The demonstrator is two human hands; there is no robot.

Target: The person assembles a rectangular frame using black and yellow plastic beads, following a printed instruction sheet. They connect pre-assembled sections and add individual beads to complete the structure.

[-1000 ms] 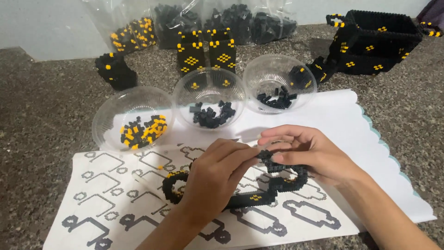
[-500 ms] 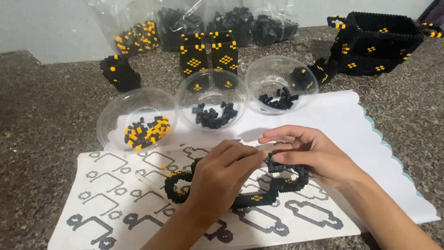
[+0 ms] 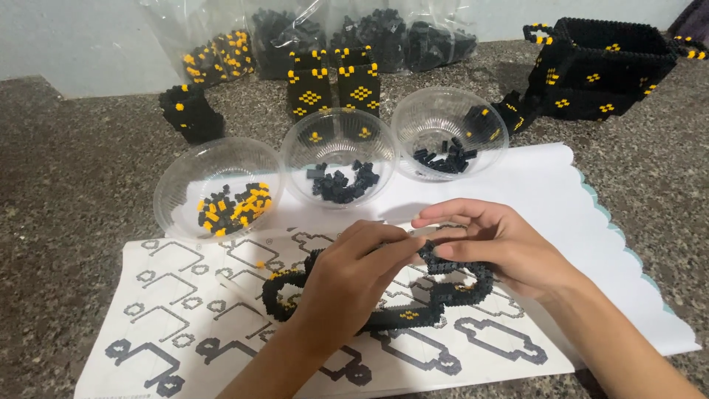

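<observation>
Since the earlier frames little has shifted: both hands have stayed over the instruction sheet (image 3: 185,295), and the view has only drifted slightly, the black curved brick piece (image 3: 384,314) lying in the same place on the printed diagrams. The left hand (image 3: 354,277) is curled over the middle of that piece, its fingers pinched on something slim and pale at the fingertips; what exactly it grips cannot be told, being too small and partly covered. The right hand (image 3: 498,247) meets it from the other side, thumb and forefinger closed at the same spot, the remaining fingers resting on the right loop of the piece. In my judgement the fitting goes best with the piece kept flat on the sheet, steadied by the right hand, and pressure applied straight down so that the neighbouring rows do not lift. Containers, as found: three clear plastic bowls stand in a row just beyond the sheet. The left bowl (image 3: 181,185) holds mixed black and yellow small bricks; the middle bowl (image 3: 295,151) holds black bricks only, with yellow glints seen through its far wall; the right bowl (image 3: 413,122) holds a smaller heap of black bricks. Behind them stand clear bags (image 3: 369,29) of further bricks, and a large open black box assembly (image 3: 605,70) with yellow marks at far right.
</observation>
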